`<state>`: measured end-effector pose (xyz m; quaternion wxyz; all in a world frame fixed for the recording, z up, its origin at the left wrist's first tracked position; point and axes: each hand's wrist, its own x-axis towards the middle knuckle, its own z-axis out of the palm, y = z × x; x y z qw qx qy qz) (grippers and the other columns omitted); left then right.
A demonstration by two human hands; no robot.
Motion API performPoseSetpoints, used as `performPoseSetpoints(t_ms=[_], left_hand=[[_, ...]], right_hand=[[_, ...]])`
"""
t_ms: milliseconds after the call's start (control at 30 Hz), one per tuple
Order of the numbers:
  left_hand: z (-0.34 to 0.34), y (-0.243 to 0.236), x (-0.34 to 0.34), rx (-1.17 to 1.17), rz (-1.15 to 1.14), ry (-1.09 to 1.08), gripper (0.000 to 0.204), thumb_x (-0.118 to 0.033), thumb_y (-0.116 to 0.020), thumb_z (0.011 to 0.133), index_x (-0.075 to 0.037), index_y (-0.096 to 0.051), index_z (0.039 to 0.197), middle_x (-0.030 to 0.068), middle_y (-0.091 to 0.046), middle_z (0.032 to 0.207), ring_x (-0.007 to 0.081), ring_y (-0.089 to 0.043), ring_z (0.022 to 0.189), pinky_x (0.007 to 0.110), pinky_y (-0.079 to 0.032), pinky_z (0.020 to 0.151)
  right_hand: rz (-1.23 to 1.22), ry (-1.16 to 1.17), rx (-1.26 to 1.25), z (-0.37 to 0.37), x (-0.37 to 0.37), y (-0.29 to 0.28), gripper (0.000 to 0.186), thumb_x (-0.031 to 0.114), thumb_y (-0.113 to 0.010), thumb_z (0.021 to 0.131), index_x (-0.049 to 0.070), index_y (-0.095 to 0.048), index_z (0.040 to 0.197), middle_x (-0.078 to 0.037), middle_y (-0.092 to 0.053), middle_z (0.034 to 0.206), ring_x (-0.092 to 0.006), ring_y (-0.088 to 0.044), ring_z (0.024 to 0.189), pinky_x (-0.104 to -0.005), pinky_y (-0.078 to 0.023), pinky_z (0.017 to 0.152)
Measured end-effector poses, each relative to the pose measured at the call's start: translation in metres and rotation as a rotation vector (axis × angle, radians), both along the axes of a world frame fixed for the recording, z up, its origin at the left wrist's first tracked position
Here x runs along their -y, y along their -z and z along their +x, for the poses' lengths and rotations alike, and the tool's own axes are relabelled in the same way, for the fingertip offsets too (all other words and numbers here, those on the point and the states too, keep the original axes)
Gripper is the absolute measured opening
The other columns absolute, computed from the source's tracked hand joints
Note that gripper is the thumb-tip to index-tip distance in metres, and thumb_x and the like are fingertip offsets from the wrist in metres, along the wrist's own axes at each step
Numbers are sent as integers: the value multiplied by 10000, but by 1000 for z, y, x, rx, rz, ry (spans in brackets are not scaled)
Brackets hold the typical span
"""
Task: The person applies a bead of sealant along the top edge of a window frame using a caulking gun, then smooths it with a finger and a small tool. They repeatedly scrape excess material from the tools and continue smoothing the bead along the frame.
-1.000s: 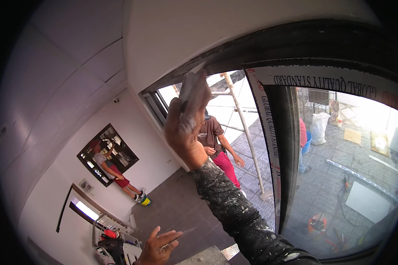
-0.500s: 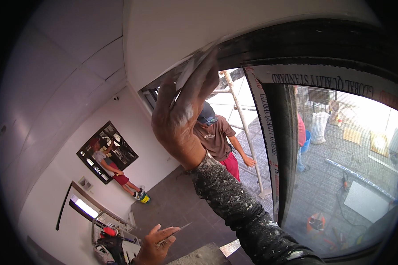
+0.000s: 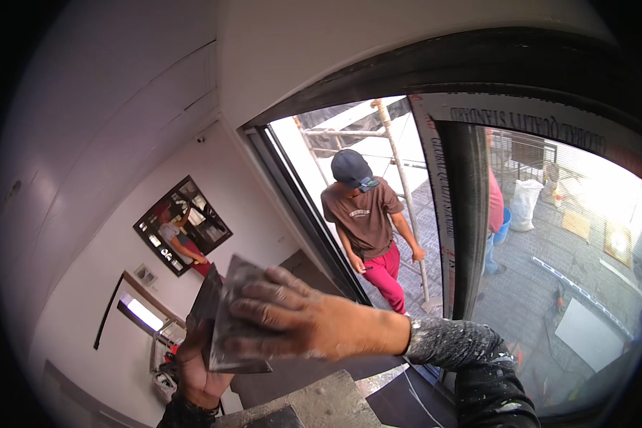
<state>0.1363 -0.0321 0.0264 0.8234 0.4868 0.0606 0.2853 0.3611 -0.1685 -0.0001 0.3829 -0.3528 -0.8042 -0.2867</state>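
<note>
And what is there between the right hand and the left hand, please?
In the head view, two thin flat plates: a grey plate under the right hand, then a darker plate against the left hand.

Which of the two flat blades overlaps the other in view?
The broad, smeared grey flat blade under the right hand's spread fingers; it partly hides the darker, narrower-looking flat blade at the left hand.

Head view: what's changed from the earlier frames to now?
Right hand came down and left from the dark frame, its flat blade now close to the dark blade in the left hand, which rose slightly. No new grip or release visible. Co-worker still stands near the scaffold.
</note>
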Motion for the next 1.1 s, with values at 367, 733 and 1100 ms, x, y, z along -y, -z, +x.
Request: performPoseSetpoints(t_ms=[367,733,1100], left_hand=[[-2,-33,4,112,1619,-655,351,-145,-598,1024,-6,-585,1346,223,-635,1337,341,-636,1230,408,-526,999],[2,18,-33,-331,1763,-468,486,73,-675,844,-92,-656,1300,96,-690,1289,278,-580,1310,519,-321,1186],[10,64,-41,-492,1456,-467,353,-277,-603,1023,-26,-670,1262,171,-744,1088,274,-722,965,557,-282,1190]], right_hand=[[-899,-1460,-1922,-20,16,9,485,46,-453,948,-11,-441,1429,-205,-654,1225,-320,-722,1020,-471,-624,908],[189,-794,-1513,38,24,-23,401,87,-576,1004,-31,-490,1377,-91,-663,1123,-120,-658,939,-238,-556,793],[821,-494,-1047,148,-63,-82,415,158,-557,1049,-16,-470,1415,-104,-577,1354,-158,-573,1206,-306,-427,1076]])
